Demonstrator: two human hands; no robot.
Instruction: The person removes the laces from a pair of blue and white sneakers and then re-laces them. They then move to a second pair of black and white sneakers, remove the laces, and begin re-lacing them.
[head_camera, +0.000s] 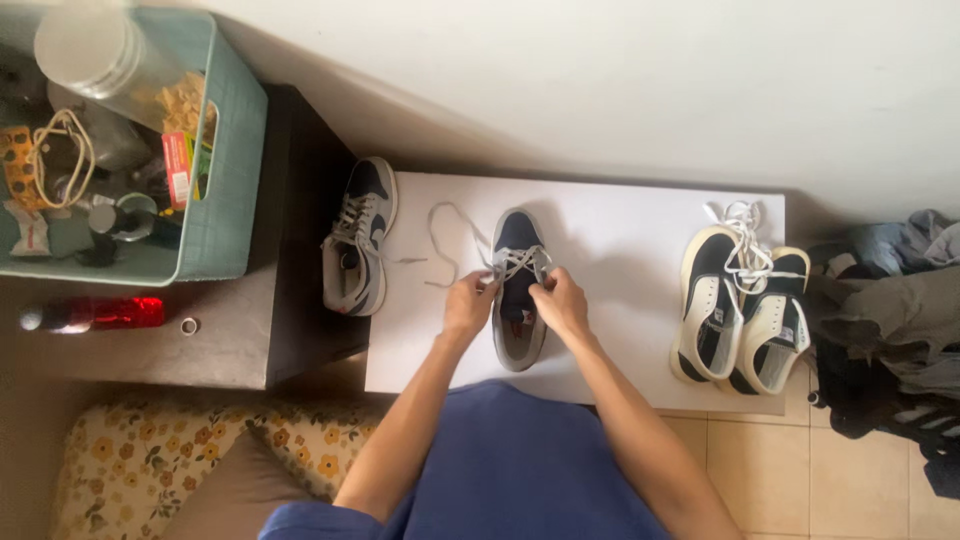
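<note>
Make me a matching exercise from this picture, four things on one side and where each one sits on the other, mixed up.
Things:
1. navy shoe
2. cream shoes
3. red bottle
4. teal basket

Places:
A. right end of the white board
B. far left, on the dark table
C. between both hands
D. lying in front of the basket

Pairs: 1-C, 2-A, 3-D, 4-B
</note>
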